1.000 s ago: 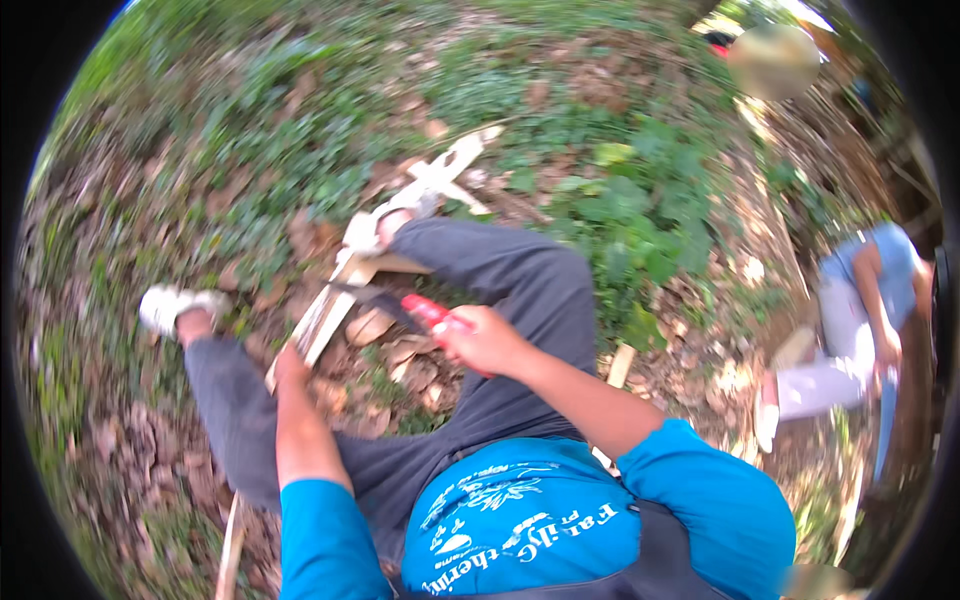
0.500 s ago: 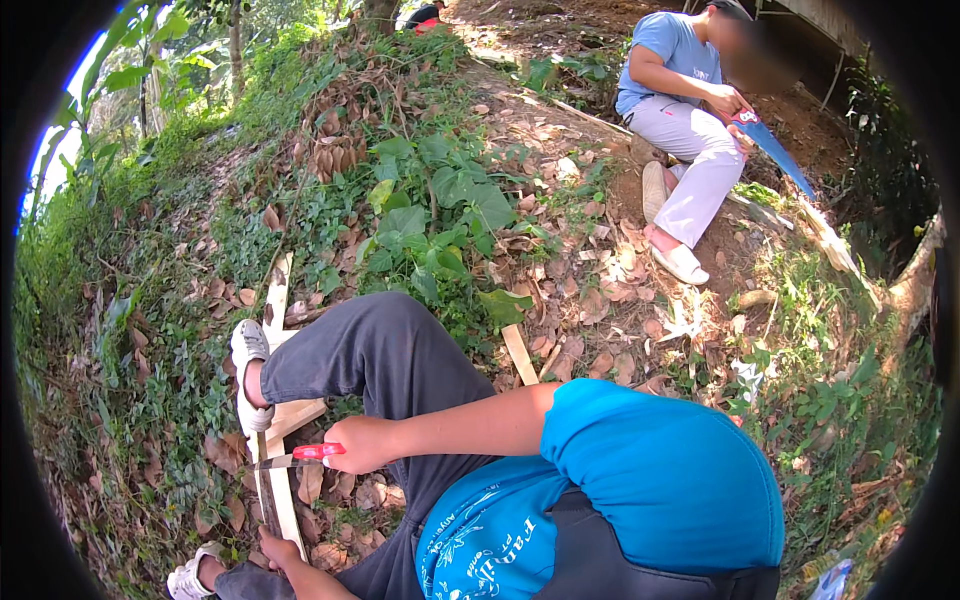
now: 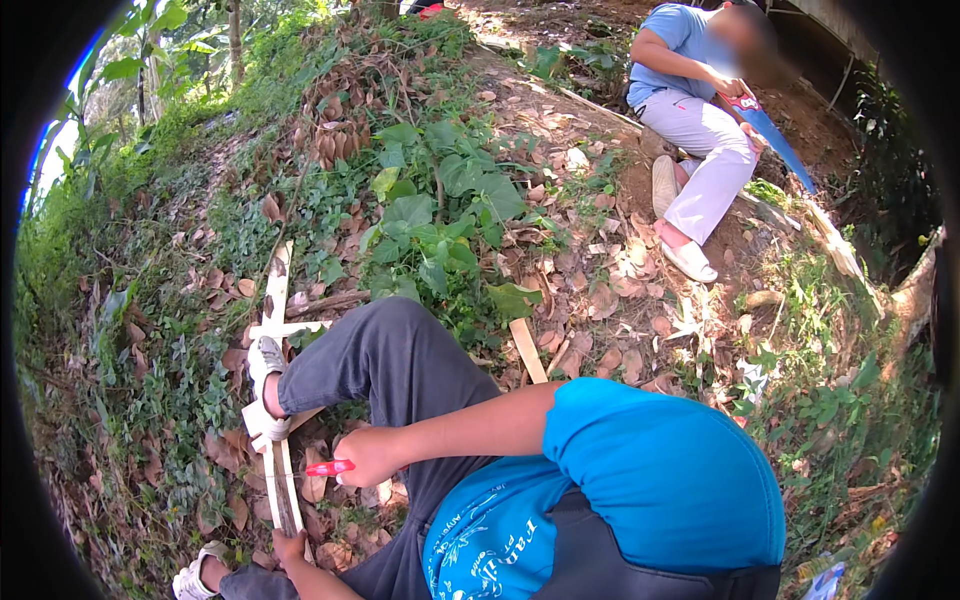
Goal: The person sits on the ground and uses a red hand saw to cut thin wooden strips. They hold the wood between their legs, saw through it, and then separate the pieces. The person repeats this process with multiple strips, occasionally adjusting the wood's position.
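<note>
My right hand is closed on the red handle of a hand saw. Its blade, thin and blurred here, reaches left across a pale wooden slat streaked with dark bark. Lower down, my left hand grips the near end of that slat. My white shoe rests on the pale wood pieces further up, hiding part of where they cross. Another narrow strip of wood extends beyond the shoe.
A person in a light blue shirt sits upper right holding a blue-bladed saw. A loose wood piece lies beyond my knee. Dry leaves and green plants cover the sloping ground.
My shoe and the wood beneath it appear slightly lower and further right, uncovering a crosspiece. The saw has shifted slightly, its blade now looking thinner. Both hands keep their grips.
</note>
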`<state>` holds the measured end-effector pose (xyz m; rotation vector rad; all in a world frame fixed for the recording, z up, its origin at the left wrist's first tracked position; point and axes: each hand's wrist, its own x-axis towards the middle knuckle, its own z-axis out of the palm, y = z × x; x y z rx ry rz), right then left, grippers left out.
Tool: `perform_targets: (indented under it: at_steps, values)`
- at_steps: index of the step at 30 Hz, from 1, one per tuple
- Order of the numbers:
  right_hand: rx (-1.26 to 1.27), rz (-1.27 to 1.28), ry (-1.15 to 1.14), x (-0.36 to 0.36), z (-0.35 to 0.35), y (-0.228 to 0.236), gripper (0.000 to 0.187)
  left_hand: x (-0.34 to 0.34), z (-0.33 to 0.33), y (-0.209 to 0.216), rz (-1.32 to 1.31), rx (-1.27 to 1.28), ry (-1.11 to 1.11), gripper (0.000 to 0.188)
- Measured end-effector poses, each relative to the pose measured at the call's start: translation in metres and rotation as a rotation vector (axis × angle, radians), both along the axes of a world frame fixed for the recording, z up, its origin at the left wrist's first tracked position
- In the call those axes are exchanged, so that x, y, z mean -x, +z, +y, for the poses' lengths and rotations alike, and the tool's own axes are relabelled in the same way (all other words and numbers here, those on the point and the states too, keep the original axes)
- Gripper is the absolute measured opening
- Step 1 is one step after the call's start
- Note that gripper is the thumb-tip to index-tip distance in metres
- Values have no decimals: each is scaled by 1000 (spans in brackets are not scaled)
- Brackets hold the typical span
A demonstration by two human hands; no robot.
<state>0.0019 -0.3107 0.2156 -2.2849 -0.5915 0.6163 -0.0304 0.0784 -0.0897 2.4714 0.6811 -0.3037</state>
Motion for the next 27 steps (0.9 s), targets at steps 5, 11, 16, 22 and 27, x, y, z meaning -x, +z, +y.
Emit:
perform_targets:
  at_steps: [5,11,16,22,27]
  values:
    - [17,5,11,-2,-14,6,34,-36,-8,-23,-119,231,40,42]
    - [6,91,8,-10,-20,-4,34,-39,-16,-55,-50,-22,-59,45]
    - [7,46,54,-4,-7,19,33,-29,12,-40,90,-1,40,88]
    - [-3,90,23,8,-22,4,32,3,-27,-6,25,-183,48,86]
    - [-62,45,16,5,-19,10,31,3,6,-40,163,-100,72,85]
